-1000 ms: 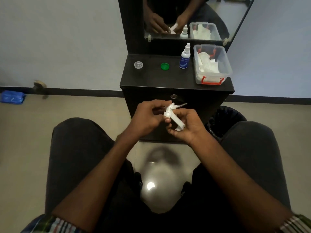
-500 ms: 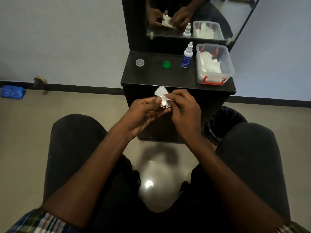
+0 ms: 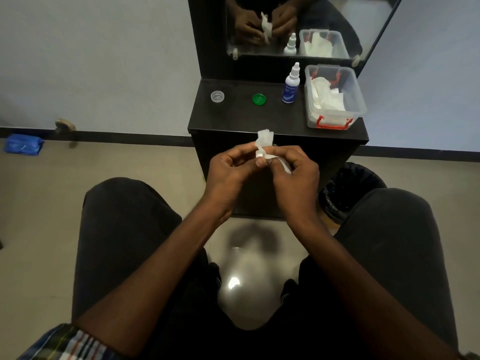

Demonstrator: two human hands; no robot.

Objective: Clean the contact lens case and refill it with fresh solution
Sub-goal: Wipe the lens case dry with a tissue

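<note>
In front of the black cabinet (image 3: pixel 275 131) my left hand (image 3: pixel 233 170) and right hand (image 3: pixel 293 178) meet. Between their fingertips sits the white contact lens case (image 3: pixel 285 166), mostly hidden by my fingers. My left hand pinches one end of the case. A white tissue (image 3: pixel 264 137) is pinched against the case by my right hand, and its free end sticks up above my fingers. On the cabinet top lie a clear cap (image 3: pixel 217 96) and a green cap (image 3: pixel 259 99). Beside them the solution bottle (image 3: pixel 291 87) stands upright.
A clear plastic box (image 3: pixel 359 100) with white tissues and a red latch stands on the cabinet's right side. A mirror (image 3: pixel 298 24) rises behind it. A black bin (image 3: pixel 348 188) sits on the floor by my right knee. A blue packet (image 3: pixel 23 144) lies by the left wall.
My hands have stayed together at the cabinet's front while working the tissue on the case. The tissue's free end now stands up above my fingers.
</note>
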